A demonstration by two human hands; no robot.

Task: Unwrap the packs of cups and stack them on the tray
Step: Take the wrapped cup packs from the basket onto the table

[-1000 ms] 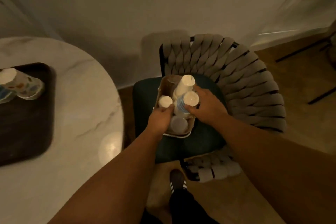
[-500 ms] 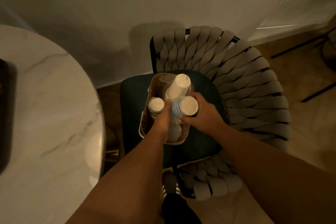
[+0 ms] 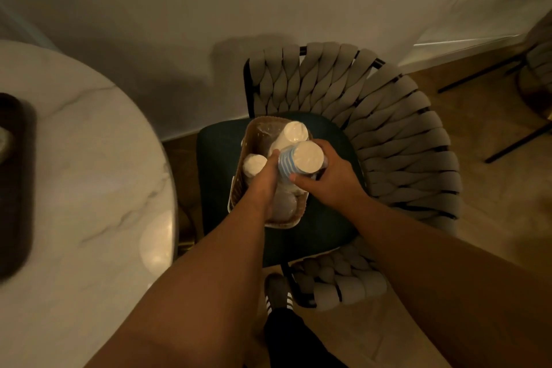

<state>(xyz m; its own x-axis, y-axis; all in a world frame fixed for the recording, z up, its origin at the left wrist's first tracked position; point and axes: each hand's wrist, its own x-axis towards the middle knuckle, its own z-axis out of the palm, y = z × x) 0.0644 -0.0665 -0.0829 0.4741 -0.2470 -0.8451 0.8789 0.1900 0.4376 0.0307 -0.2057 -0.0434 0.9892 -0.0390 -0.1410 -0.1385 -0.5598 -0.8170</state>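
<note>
Hands (image 3: 330,178) gripping striped cup pack (image 3: 294,163), label unreadable

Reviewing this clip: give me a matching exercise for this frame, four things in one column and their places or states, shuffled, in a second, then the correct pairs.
Things:
1. blue-striped pack of cups
2. basket
3. tray
4. left hand

Places or states:
A. at the left edge of the marble table
B. stands on the chair's dark seat
C. gripped by the right hand
D. reaches into the basket beside the striped pack

Pairs: 1-C, 2-B, 3-A, 4-D
</note>
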